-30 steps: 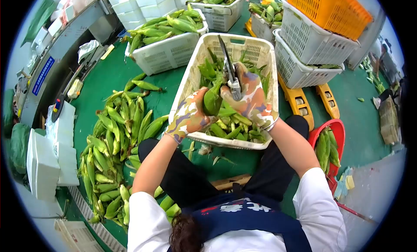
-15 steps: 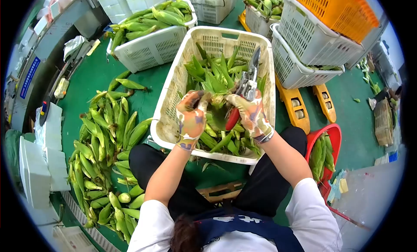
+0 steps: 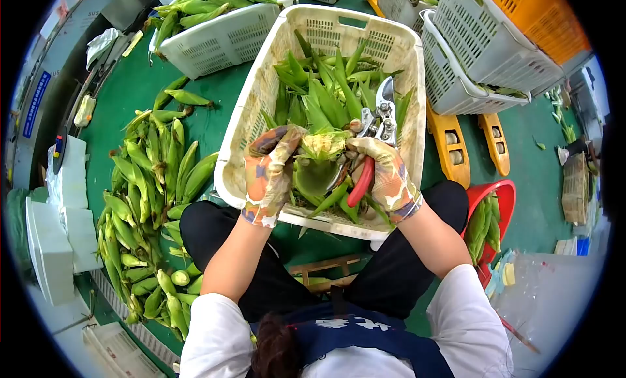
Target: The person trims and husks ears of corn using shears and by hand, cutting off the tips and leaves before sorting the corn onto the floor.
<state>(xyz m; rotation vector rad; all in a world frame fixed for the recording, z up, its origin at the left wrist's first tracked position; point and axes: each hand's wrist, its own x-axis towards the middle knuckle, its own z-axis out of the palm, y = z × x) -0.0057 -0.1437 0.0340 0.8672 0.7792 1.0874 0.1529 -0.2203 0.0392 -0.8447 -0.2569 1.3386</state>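
Over the crate (image 3: 254, 111) toward six o'clock, the left hand (image 3: 268, 176) is gripping the corn (image 3: 323, 144); the right hand (image 3: 391, 179), clasping shears (image 3: 387, 111), is apparently helping work its pale end. The next move would be calling for steadiness.

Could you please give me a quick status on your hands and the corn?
Left hand gripping corn ear near its frayed end. Right hand holding red-handled pruners beside it. Ear over white crate. No obstruction visible.

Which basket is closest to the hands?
The stained off-white rectangular plastic basket directly beneath them; the white plastic baskets and orange plastic basket stand farther away.
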